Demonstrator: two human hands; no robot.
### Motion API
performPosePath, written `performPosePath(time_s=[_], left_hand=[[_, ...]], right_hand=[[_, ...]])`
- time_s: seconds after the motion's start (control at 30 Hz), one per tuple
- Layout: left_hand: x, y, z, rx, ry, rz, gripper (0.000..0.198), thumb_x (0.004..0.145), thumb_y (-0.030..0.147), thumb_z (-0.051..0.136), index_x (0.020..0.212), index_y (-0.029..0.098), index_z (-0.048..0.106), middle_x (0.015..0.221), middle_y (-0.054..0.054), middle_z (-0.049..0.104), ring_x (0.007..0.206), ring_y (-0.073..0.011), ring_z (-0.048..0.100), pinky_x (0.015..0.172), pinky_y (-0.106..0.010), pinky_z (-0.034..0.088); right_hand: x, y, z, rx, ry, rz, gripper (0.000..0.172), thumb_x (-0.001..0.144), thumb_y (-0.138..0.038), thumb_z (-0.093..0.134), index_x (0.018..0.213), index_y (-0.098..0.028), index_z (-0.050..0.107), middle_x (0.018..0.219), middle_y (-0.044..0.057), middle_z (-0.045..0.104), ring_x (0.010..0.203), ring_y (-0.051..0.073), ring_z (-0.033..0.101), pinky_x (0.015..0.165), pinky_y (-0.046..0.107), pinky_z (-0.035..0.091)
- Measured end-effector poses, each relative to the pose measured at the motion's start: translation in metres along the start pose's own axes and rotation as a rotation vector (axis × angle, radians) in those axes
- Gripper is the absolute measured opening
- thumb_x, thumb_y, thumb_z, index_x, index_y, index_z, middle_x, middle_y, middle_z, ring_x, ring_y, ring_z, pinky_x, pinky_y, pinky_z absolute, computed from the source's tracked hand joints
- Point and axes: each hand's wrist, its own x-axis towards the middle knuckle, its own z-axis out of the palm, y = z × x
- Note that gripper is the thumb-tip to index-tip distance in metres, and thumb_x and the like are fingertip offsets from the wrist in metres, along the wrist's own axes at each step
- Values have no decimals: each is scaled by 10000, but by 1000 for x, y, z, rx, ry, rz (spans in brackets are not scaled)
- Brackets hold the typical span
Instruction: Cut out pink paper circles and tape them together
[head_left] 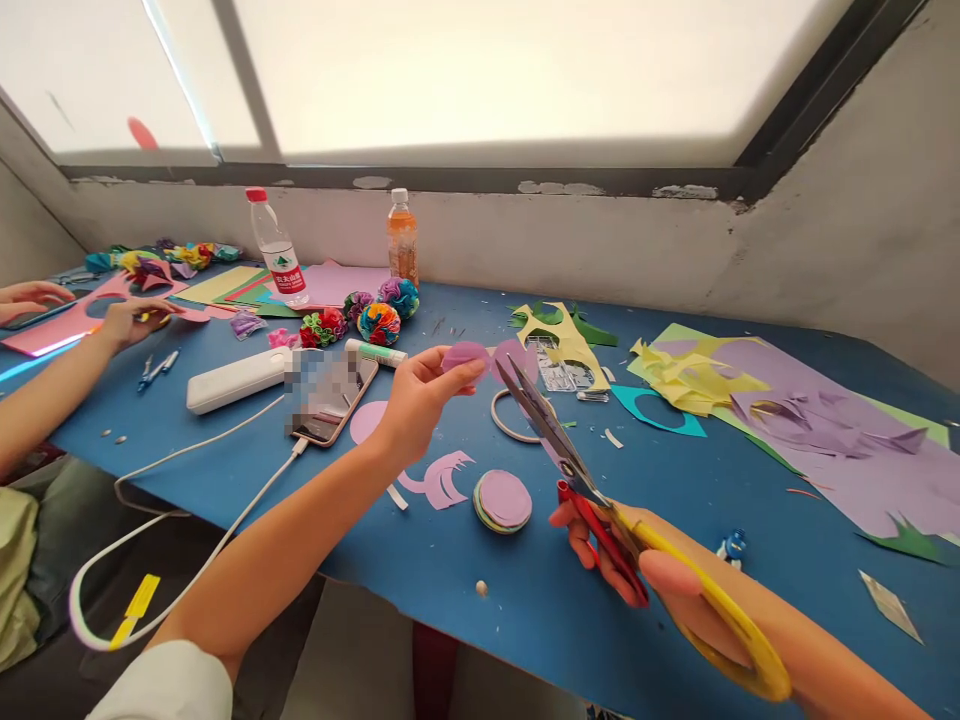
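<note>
My left hand [416, 400] pinches a piece of purple paper [465, 355] between thumb and fingers, held above the table. My right hand [600, 550] grips scissors [544, 415] with one red and one yellow handle. Their blades point up and left, with the tips at the paper's right part; a strip of purple paper hangs by the blades. Below, between my hands, lies a round stack of paper discs [505, 500], purple on top. Left of the stack is a curved purple scrap [448, 480]. A pale ring [510, 420] lies behind the blades.
A phone [330, 400] on a white cable and a power bank [236, 380] lie left. Behind stand a water bottle [281, 250] and an orange drink bottle [403, 240], near paper flowers [379, 322]. Purple sheets [847, 400] and yellow scraps lie right. Another person's hand [131, 322] works at far left.
</note>
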Motion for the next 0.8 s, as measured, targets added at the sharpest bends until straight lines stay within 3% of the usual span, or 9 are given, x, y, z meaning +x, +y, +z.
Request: performPosePath(time_s=[0.13,0.2,0.3,0.4,0.47,0.57,0.67,0.8], left_hand=[[-2,0,0,8,-31,-4,173,632,315,802,742,198,738,717,22,678,689,-74,575,650,-189,487],[-2,0,-1,22,-44,-13,186,635,325,801,758,200,738,725,20,681,696,-80,583,657,-196,491],[-2,-1,-2,56,-65,-19,210,643,343,791,783,197,735,750,14,684,706,-90,588,676,-212,497],[-2,0,-2,103,-70,14,204,664,344,769,798,197,727,760,15,679,704,-91,582,681,-216,494],[-3,2,-2,155,-76,64,172,690,336,747,792,200,719,742,20,663,694,-89,569,677,-214,487],[-4,6,-3,267,-81,164,124,731,318,714,778,203,704,720,24,635,687,-90,543,669,-208,469],[-5,9,-4,357,-95,249,105,765,305,688,784,202,691,760,13,636,727,-103,540,668,-207,451],[-6,9,-5,394,-123,287,88,792,290,662,790,202,673,795,5,639,768,-115,550,687,-217,444]], right_hand=[[0,-9,-1,98,-43,22,346,736,-515,533,865,-210,635,703,67,614,565,180,526,475,301,404],[-1,-13,-2,129,-46,31,460,723,-638,508,844,-209,620,690,61,594,561,178,505,476,307,388],[-4,-19,-3,214,-40,46,738,513,-871,527,818,-203,602,665,36,559,502,137,422,438,288,329],[-4,-24,-3,322,-1,118,862,300,-909,599,791,-200,608,629,14,534,503,118,393,434,267,295],[-3,-25,-2,371,25,205,813,327,-874,639,778,-198,620,601,12,523,520,127,412,434,261,295],[1,-21,-1,406,27,290,741,478,-861,586,786,-188,631,577,11,511,481,123,389,419,269,285],[3,-13,0,366,-15,227,734,537,-853,533,828,-187,631,593,4,502,451,110,345,426,276,273],[2,-5,1,327,-39,146,785,498,-870,511,870,-187,625,586,3,493,447,110,327,443,283,281]])
